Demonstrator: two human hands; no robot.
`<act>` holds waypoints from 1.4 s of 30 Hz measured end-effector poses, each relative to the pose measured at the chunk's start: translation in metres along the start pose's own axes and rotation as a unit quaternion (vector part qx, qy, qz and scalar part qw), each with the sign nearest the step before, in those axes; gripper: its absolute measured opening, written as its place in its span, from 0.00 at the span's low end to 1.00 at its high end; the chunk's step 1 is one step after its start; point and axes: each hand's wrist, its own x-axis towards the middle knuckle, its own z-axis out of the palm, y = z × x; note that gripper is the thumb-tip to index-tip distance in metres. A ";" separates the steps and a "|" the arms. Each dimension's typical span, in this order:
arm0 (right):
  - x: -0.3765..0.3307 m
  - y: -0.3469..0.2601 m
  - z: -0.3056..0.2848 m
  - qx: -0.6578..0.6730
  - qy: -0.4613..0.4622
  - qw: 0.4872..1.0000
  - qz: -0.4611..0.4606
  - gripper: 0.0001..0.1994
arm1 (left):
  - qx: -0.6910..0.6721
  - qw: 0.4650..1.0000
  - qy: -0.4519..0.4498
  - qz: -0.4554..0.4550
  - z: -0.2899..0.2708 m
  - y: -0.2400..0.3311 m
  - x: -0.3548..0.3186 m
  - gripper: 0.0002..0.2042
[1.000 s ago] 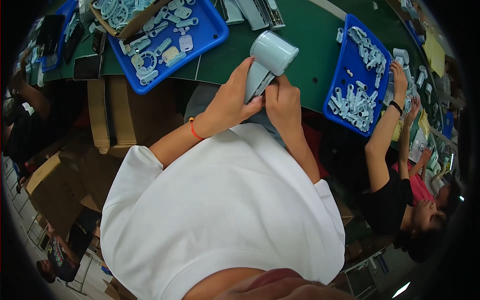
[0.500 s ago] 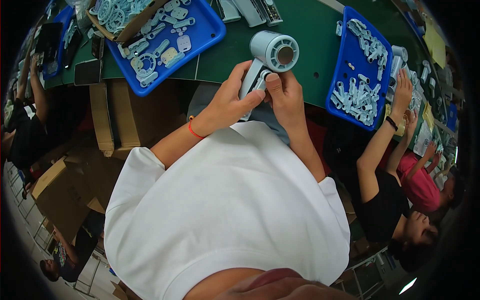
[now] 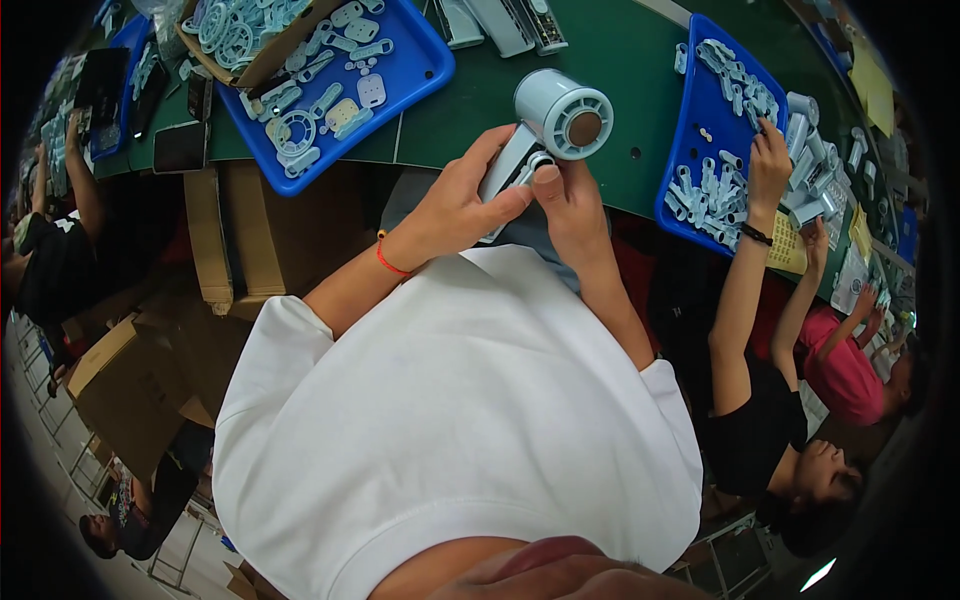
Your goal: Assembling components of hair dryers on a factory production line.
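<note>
A pale grey-blue handheld fan (image 3: 563,115), with a round slotted head and a brown centre, is held tilted at the table's near edge. My left hand (image 3: 470,190) wraps its handle from the left, thumb across the front. From the other side my right hand (image 3: 575,205) closes on the handle, its thumb pressing near a small rounded part just below the head. The fingers behind the handle are hidden.
A blue tray (image 3: 425,80) of pale plastic parts and an open carton (image 3: 245,75) are at the left. Another blue tray (image 3: 672,140) stands right, with a co-worker's hand (image 3: 768,170) reaching into it. Handle-like pieces (image 3: 500,25) lie on the green table (image 3: 620,95).
The fan's head has shifted slightly right and down, while both my hands keep their grip. The co-worker's hand has moved from the pieces beside the right tray into that tray.
</note>
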 end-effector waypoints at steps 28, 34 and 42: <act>0.019 0.051 -0.014 -0.218 0.078 0.958 -0.169 0.15 | 0.370 0.881 0.163 0.246 -0.031 -0.058 0.025 0.07; 0.022 0.063 -0.012 -0.348 0.102 0.872 -0.329 0.10 | 0.424 0.850 0.138 0.281 -0.028 -0.058 0.025 0.07; 0.028 0.042 0.002 -0.233 0.138 0.942 -0.196 0.22 | 0.382 0.874 0.152 0.259 -0.034 -0.058 0.007 0.11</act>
